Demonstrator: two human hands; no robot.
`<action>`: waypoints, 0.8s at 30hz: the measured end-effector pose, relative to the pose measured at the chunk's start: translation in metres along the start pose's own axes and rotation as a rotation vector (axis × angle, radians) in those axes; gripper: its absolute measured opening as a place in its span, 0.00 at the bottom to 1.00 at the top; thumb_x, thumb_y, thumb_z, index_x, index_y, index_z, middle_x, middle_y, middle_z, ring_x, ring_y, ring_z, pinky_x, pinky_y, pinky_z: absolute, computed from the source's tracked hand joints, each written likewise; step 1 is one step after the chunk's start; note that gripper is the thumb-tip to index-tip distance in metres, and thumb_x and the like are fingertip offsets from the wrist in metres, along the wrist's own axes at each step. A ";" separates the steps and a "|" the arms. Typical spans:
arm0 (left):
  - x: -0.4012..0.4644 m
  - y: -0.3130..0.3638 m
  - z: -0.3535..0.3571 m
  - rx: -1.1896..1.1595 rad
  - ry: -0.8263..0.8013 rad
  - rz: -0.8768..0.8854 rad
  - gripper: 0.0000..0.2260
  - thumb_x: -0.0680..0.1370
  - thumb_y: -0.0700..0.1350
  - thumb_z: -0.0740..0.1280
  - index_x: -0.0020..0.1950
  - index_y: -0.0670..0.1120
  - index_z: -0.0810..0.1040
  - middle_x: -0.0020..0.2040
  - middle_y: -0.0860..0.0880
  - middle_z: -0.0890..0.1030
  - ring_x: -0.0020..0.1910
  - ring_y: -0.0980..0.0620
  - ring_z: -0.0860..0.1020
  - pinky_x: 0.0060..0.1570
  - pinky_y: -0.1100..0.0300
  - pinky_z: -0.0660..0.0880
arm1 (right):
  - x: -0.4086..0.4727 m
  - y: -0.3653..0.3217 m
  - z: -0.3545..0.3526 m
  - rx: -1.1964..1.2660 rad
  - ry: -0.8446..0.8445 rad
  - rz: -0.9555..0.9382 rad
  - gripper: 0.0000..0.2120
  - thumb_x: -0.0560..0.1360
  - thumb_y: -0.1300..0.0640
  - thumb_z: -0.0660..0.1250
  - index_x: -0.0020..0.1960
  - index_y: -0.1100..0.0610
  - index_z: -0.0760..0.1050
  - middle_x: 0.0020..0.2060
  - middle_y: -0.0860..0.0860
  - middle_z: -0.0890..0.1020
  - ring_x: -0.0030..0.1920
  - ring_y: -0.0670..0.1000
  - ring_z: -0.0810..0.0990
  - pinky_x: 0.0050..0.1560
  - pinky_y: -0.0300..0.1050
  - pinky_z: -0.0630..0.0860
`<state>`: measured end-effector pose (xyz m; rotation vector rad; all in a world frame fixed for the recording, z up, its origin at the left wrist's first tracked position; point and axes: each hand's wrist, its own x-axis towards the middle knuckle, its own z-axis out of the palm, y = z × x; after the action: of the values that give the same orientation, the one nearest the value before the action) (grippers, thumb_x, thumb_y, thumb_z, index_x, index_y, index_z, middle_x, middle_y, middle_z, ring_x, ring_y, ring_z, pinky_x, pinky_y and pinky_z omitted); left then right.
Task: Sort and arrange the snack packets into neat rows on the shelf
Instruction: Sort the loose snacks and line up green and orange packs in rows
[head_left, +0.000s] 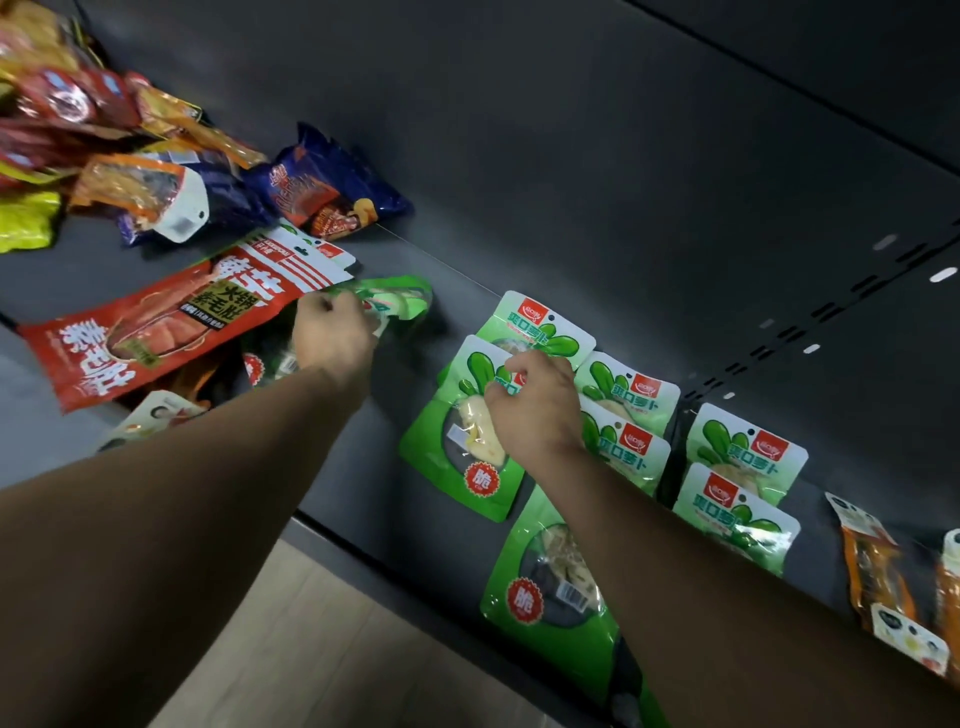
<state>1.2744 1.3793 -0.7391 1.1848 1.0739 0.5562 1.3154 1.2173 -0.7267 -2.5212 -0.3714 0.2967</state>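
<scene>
your left hand pinches a green packet (under the red packet). your right hand grips another green one. pull fast and the pile may slide off the shelf.

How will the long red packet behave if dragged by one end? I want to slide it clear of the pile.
The long red packet looks thin and flexible, so it would probably bend or sag rather than stay flat. Its glossy film likely slides easily on the shelf. It overlaps other packets, so dragging may disturb those.
</scene>
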 end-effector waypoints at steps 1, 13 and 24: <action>0.000 0.005 -0.005 -0.053 0.003 -0.018 0.06 0.76 0.43 0.57 0.38 0.47 0.67 0.42 0.43 0.74 0.44 0.46 0.75 0.43 0.54 0.74 | 0.001 -0.002 0.001 0.034 0.017 -0.011 0.15 0.76 0.57 0.65 0.62 0.55 0.73 0.63 0.53 0.70 0.52 0.51 0.75 0.47 0.37 0.66; -0.021 0.041 -0.068 -0.218 -0.203 -0.119 0.08 0.74 0.35 0.55 0.43 0.42 0.73 0.36 0.47 0.82 0.34 0.49 0.82 0.31 0.59 0.80 | 0.010 -0.043 0.014 0.492 -0.148 -0.066 0.28 0.73 0.45 0.69 0.69 0.51 0.66 0.67 0.48 0.69 0.66 0.48 0.69 0.63 0.43 0.67; -0.037 0.048 -0.092 -0.058 -0.262 -0.158 0.06 0.76 0.40 0.56 0.48 0.42 0.71 0.50 0.41 0.82 0.49 0.43 0.81 0.52 0.51 0.78 | 0.003 -0.051 0.022 0.746 -0.684 -0.021 0.03 0.72 0.61 0.72 0.44 0.56 0.79 0.42 0.51 0.84 0.50 0.54 0.81 0.62 0.54 0.74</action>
<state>1.1853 1.4068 -0.6807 1.0775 0.9107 0.2974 1.3015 1.2700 -0.7158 -1.6273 -0.4379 1.0750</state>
